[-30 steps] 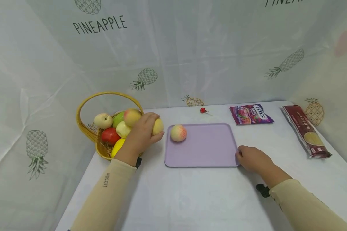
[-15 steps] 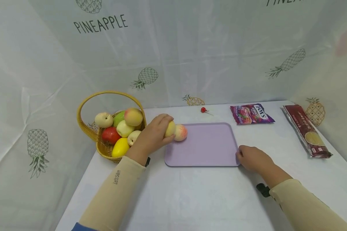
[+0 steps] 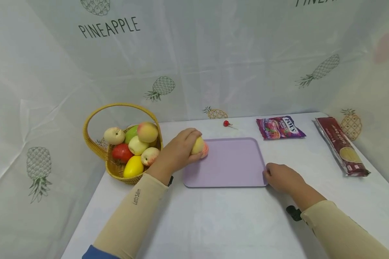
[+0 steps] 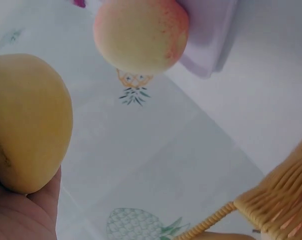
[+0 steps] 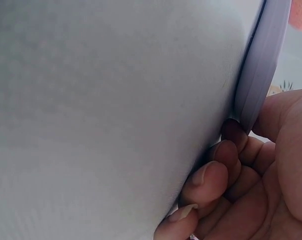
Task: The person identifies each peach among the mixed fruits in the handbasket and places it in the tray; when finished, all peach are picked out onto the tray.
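Observation:
My left hand (image 3: pixel 180 147) grips a yellow peach (image 3: pixel 198 145) over the left part of the lilac tray (image 3: pixel 230 165). In the left wrist view the same yellow fruit (image 4: pixel 31 120) rests against the palm, its dimpled end toward the hand. A pink-speckled peach (image 3: pixel 205 150) lies on the tray, mostly hidden behind the held one in the head view. At the tray's near right corner, my right hand (image 3: pixel 282 178) pinches the rim, thumb above and curled fingertips (image 5: pixel 206 182) below and beside it, close to the tabletop.
A yellow wicker basket (image 3: pixel 90 138) with several fruits, among them a lemon (image 3: pixel 133 166) and a red fruit (image 3: pixel 122 153), stands left. Behind the tray lies a small red cherry (image 3: pixel 226 123). A purple candy bag (image 3: pixel 280 128) and a brown packet (image 3: pixel 341 147) lie right.
My left hand has carried the yellow peach rightward from beside the basket to the tray, next to the speckled peach. My right hand stays at the tray's corner.

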Tool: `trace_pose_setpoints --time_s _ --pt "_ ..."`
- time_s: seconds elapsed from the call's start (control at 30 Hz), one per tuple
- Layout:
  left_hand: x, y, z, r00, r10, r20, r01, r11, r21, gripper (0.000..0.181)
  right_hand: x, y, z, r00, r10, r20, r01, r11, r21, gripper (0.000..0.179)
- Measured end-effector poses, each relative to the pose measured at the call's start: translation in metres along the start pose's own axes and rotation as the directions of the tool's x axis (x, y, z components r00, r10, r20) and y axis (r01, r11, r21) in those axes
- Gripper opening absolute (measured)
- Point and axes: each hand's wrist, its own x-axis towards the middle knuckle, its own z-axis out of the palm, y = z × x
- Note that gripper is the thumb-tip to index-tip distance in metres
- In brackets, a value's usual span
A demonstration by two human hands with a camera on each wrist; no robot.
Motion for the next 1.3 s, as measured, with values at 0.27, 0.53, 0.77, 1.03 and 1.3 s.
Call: trace_pose_setpoints --time_s 0.27,0.53,0.77,1.03,1.3 --pt "0.006 0.007 0.010 0.998 0.059 -0.031 -0.058 0.998 0.026 0.051 0.001 0.000 0.002 1.000 -0.002 -0.013 0.002 1.000 -0.004 0.026" --pt "0.014 0.015 0.013 0.998 0.062 0.005 -0.062 0.997 0.048 0.059 0.000 0.000 0.001 1.000 0.005 -0.019 -0.005 1.000 0.002 0.028" --pt "0.021 0.020 0.020 0.996 0.085 0.005 -0.086 0.995 0.041 0.059 0.001 0.000 0.001 1.000 0.015 -0.004 -0.015 1.000 0.004 0.030" --pt "0.025 0.021 0.033 0.997 0.068 0.031 -0.070 0.996 0.058 0.060 0.000 0.000 0.005 1.000 0.026 0.004 -0.026 1.000 0.004 0.031" --pt "0.031 0.023 0.036 0.998 0.057 0.025 -0.059 0.995 0.080 0.060 0.000 -0.001 0.003 1.000 0.021 -0.016 -0.021 1.000 -0.008 0.028"
